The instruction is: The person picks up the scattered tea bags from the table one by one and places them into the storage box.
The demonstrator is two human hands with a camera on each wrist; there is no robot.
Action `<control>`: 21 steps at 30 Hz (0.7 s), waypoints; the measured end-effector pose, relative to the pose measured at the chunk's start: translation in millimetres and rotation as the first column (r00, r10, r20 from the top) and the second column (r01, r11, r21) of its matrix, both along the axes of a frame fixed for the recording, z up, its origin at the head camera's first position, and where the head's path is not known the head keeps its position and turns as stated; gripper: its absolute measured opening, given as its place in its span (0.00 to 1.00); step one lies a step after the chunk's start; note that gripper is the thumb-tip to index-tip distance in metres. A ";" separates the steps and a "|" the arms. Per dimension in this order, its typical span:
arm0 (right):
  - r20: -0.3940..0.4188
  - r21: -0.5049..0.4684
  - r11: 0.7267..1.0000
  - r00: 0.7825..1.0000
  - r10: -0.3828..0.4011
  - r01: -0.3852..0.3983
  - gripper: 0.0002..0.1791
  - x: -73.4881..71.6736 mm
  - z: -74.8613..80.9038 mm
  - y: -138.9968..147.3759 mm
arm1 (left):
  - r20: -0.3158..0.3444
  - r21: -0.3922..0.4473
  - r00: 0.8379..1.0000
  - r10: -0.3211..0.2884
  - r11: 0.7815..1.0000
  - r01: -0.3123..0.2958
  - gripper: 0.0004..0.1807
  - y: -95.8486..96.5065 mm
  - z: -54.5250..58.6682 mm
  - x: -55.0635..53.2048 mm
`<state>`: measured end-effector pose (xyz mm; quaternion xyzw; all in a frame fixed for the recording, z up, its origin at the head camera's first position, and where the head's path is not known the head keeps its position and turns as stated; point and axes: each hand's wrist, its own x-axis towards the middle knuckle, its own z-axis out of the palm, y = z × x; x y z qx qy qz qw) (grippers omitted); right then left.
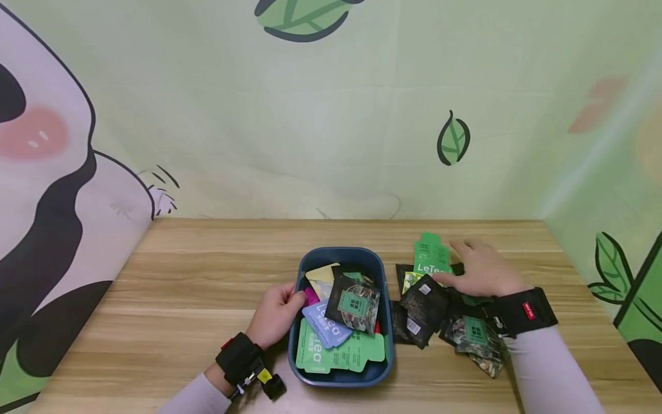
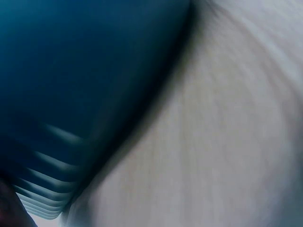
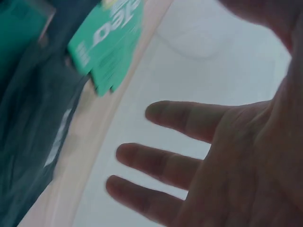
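Note:
Left hand (image 1: 276, 313) pinches the left rim of a dark blue plastic basket (image 1: 343, 382) between thumb and fingers. The basket's ribbed wall (image 2: 85, 61) fills much of the left wrist view. Inside lie a black tea sachet (image 1: 354, 303), a blue sachet (image 1: 326, 325), and green LeTea sachets (image 1: 343, 352). Right hand (image 1: 483, 270) hovers over the loose sachets right of the basket, its fingers extended and spread in the right wrist view, holding nothing. Nearest to it are a green LeTea sachet (image 1: 431, 256) and a black sachet (image 1: 426, 307).
More dark sachets (image 1: 476, 336) lie in a heap beneath the right wrist. Everything stands on a wood-grain table (image 1: 207, 270). A pale green printed backdrop (image 1: 336, 144) rises behind the far edge.

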<state>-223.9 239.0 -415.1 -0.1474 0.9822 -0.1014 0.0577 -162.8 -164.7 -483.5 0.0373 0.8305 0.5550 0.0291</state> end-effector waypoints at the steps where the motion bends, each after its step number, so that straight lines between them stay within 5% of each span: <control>1: 0.014 0.016 1.000 1.000 -0.015 0.015 0.58 -1.4 -1.2 3.6 | -0.001 0.000 1.000 0.001 1.000 -0.001 0.17 -0.1 -0.1 0.0; 12: 0.113 0.119 0.987 0.986 -0.120 0.107 0.47 -8.9 -14.2 21.8 | -0.022 0.000 1.000 -0.007 1.000 0.007 0.17 -0.1 -0.7 -0.4; 21: 0.072 0.128 0.983 0.987 -0.145 0.135 0.43 -11.6 -19.8 18.7 | -0.020 0.000 1.000 -0.004 1.000 0.004 0.17 -0.4 -0.5 0.1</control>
